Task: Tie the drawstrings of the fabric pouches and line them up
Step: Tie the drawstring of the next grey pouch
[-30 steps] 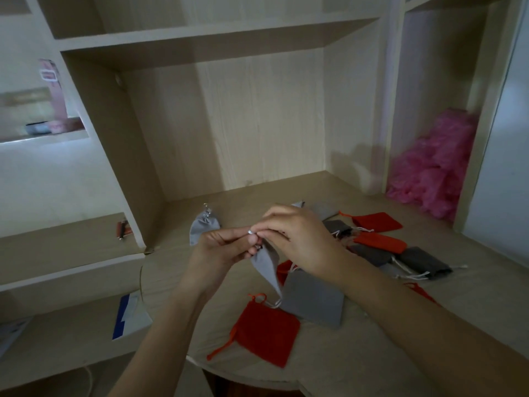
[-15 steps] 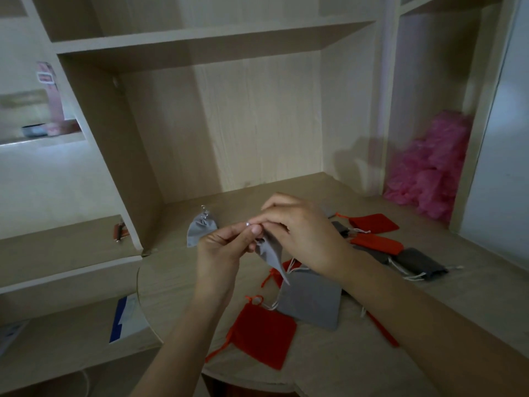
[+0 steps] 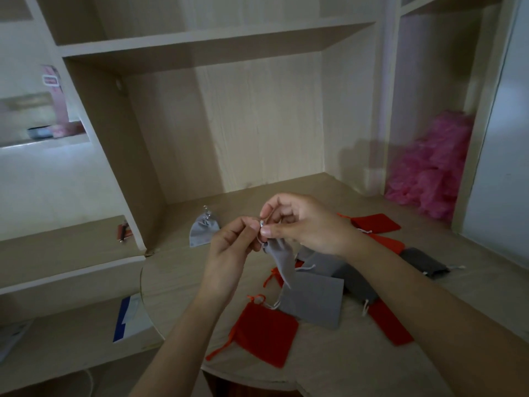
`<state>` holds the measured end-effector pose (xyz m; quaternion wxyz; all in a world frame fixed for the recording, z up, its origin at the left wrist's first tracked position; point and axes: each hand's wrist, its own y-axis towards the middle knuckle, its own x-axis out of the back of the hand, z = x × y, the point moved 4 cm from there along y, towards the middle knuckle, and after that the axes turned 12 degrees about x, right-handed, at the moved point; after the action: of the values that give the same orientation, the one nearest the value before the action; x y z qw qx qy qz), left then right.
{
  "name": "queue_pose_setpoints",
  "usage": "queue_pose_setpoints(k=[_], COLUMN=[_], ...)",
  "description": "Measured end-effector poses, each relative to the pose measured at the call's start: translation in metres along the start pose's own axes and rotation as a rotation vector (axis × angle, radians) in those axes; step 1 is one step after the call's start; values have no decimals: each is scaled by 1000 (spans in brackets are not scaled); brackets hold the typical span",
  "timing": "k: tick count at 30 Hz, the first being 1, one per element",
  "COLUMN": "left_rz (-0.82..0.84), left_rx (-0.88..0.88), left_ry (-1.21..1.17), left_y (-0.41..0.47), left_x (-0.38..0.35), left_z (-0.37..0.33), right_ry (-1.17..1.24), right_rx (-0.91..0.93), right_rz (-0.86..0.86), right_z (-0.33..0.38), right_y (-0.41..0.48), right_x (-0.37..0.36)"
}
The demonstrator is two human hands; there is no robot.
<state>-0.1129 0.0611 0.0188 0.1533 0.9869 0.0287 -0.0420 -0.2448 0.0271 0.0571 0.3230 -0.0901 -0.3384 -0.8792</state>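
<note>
Above the bench (image 3: 183, 276) we are holding up a grey pouch (image 3: 282, 260), left hand (image 3: 232, 250) and right hand (image 3: 310, 227) both pinching its drawstring (image 3: 262, 224), other pouches (image 3: 313, 299) lying beneath.

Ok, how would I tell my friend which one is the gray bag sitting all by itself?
Find the wooden desk under the shelves and look to its back left, near the upright panel. A small light gray pouch lies there alone. Unlike the flat red and gray pouches heaped on the right, its top is gathered tight.
</note>
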Motion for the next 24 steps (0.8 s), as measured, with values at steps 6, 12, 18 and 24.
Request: queue_pose_setpoints(k=[6,12,18,24], left_rz=[17,-24,-233,-248], left_rx=[-85,-107,-25,-29], left_ry=[164,218,69,56], left_y=[-3,-5,-7,-7], left_x=[-4,-7,-3,2], left_z=[-1,-2,3,0], right_ry=[0,-98,-246,-256], right_rx=[-20,-22,29,11], right_rz=[65,59,3,-92], right_z=[-2,-3,2,-2], right_y=[-3,-3,-3,-2], right_x=[-1,1,-4,-4])
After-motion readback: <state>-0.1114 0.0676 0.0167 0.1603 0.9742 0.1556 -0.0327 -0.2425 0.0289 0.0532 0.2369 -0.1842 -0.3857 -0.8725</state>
